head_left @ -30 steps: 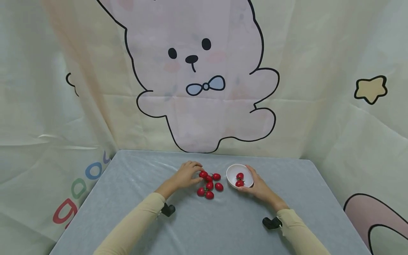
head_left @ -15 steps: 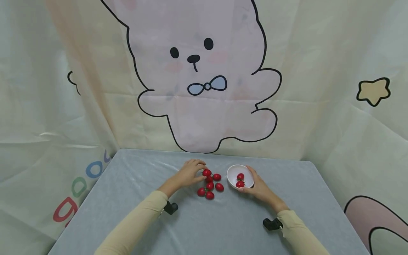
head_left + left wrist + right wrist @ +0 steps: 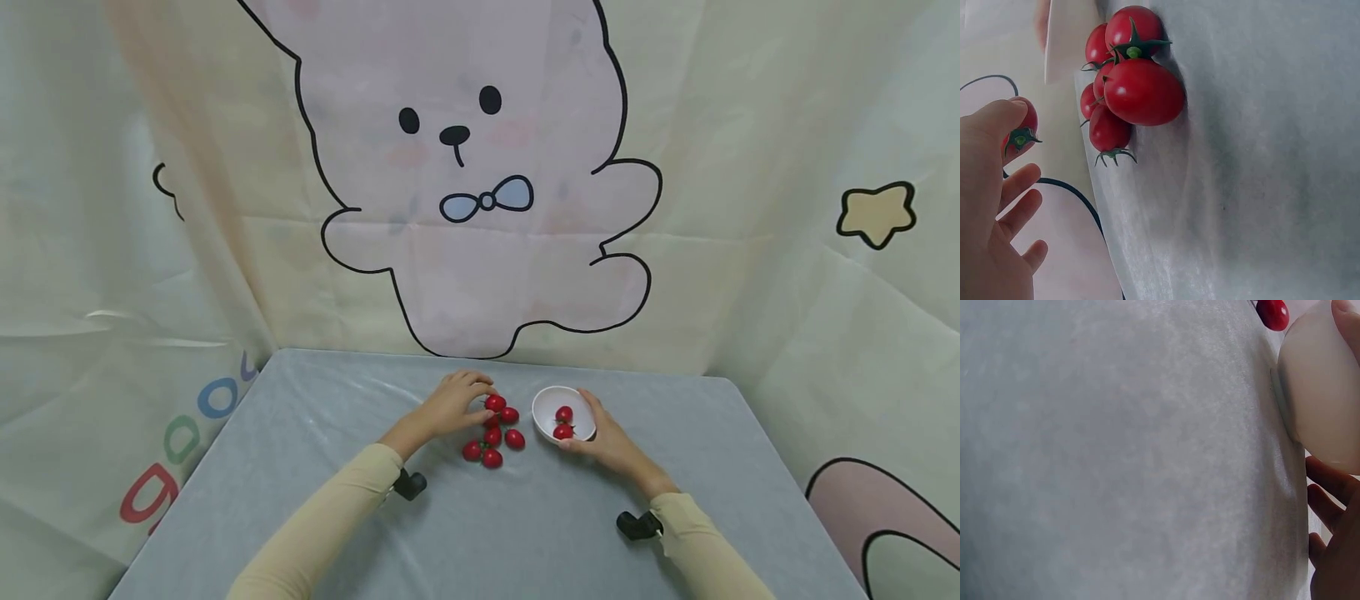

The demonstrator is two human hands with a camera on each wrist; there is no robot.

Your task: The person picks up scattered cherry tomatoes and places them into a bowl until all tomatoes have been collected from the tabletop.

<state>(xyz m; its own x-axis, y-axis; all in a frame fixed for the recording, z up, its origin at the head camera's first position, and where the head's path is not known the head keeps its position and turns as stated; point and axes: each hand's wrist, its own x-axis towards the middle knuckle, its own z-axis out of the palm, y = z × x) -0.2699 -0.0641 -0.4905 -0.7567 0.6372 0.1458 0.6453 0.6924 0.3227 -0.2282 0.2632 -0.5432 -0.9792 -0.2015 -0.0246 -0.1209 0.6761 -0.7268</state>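
Observation:
Thumb and fingertips of my left hand [image 3: 450, 406] pinch a small red cherry tomato [image 3: 1030, 117] with a green stem cap. In the left wrist view it is lifted above the grey cloth, apart from the other tomatoes, and the remaining fingers are spread. Just right of and below that hand, several loose cherry tomatoes [image 3: 492, 458] lie clustered. My right hand [image 3: 617, 443] grips a white bowl [image 3: 544, 406] by its right side, thumb at the near rim and fingers around the far side. Two cherry tomatoes [image 3: 564, 414] sit inside the bowl.
A grey cloth [image 3: 510, 533] covers the table, whose far edge meets a cream curtain [image 3: 720, 283] printed with a cartoon bear. Black wrist mounts [image 3: 640, 526] stick out under both forearms.
My left hand has moved a little to the right and away, carrying the pinched tomato toward the bowl. The right hand and bowl have stayed in place.

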